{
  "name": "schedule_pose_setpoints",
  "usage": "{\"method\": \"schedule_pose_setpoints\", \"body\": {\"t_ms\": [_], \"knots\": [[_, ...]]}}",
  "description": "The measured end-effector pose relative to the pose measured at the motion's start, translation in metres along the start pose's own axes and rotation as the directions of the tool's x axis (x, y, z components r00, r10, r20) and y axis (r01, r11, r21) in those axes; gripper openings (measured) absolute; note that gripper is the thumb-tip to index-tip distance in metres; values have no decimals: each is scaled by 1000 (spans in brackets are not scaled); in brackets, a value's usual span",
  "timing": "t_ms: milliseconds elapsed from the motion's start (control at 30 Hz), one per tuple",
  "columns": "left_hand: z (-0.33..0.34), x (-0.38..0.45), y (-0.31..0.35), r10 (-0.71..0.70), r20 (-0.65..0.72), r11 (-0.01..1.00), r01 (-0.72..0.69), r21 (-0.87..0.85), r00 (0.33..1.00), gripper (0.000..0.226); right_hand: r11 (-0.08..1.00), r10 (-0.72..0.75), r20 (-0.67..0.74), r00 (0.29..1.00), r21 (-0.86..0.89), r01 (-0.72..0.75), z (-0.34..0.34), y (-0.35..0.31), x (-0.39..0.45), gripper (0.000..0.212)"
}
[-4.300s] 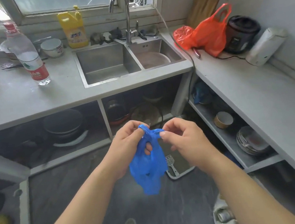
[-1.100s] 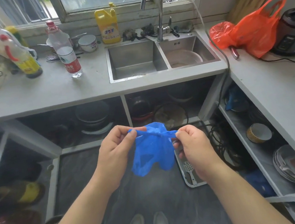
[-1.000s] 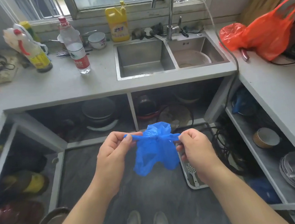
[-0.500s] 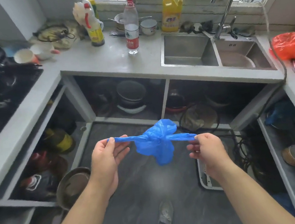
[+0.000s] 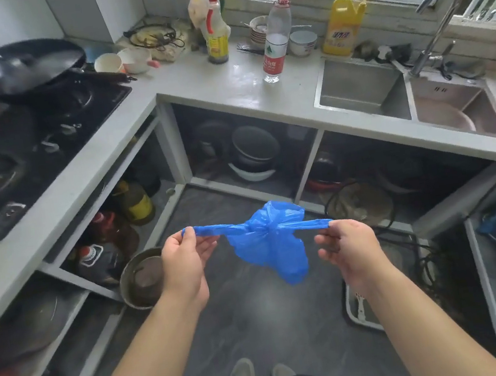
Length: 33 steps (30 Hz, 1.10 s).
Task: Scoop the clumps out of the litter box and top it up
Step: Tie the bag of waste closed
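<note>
A small blue plastic bag (image 5: 272, 245) hangs in front of me above the dark floor, knotted at its top. My left hand (image 5: 183, 260) pinches the left handle strip, which is stretched out sideways. My right hand (image 5: 347, 245) pinches the right strip, pulled the other way. Low on the floor under my right forearm lies a pale grey litter tray (image 5: 358, 315) with a white scoop in it, mostly hidden by the arm.
A grey counter (image 5: 227, 92) wraps around in a U, with a black hob and wok (image 5: 22, 65) at left, a double sink (image 5: 402, 92) at right, bottles and bowls by the window. Open shelves below hold pots and oil bottles. A metal pot (image 5: 140, 279) stands on the floor at left.
My view has swung left toward the hob. Both hands have moved apart, stretching the bag's two handle strips tight on the knot.
</note>
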<state>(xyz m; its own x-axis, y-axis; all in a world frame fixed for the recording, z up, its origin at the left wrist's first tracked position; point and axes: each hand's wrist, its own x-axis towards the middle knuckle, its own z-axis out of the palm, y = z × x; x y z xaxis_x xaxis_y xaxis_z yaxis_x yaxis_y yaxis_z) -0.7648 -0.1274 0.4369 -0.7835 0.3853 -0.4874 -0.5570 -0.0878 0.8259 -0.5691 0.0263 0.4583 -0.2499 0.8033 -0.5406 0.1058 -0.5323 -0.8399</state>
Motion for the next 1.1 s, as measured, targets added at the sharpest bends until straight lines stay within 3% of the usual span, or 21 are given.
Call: {"method": "schedule_pose_setpoints", "body": {"t_ms": [100, 200, 367, 500, 667, 867, 1000, 1100], "knots": [[-4, -5, -19, -55, -132, 997, 49, -51, 990, 16, 996, 86, 9, 996, 13, -86, -9, 10, 8, 15], [-4, -15, -32, -26, -174, 1000, 27, 4, 984, 16, 992, 115, 72, 991, -51, -111, -27, 13, 15, 15], [31, -47, -23, 198, -32, 958, -187, 217, 980, 7, 970, -128, 249, 960, -172, 174, -45, -10, 14, 13], [58, -85, -18, 356, 110, 865, -372, 338, 928, 8, 868, -243, 491, 836, -276, 414, -33, -27, 0, 11], [49, -117, -19, 389, 207, 785, -441, 435, 898, 4, 767, -202, 711, 674, -313, 560, -13, -38, -24, 11], [2, -142, -12, 483, 135, 796, -498, 344, 865, 13, 709, -113, 863, 493, -278, 648, 22, -27, -74, 14], [-36, -161, -7, 492, 60, 832, -489, 263, 869, 15, 745, -18, 909, 416, -265, 612, 43, -12, -104, 16], [-64, -176, -7, 478, 15, 860, -472, 193, 878, 18, 689, 41, 944, 328, -264, 675, 56, 7, -128, 15]]}}
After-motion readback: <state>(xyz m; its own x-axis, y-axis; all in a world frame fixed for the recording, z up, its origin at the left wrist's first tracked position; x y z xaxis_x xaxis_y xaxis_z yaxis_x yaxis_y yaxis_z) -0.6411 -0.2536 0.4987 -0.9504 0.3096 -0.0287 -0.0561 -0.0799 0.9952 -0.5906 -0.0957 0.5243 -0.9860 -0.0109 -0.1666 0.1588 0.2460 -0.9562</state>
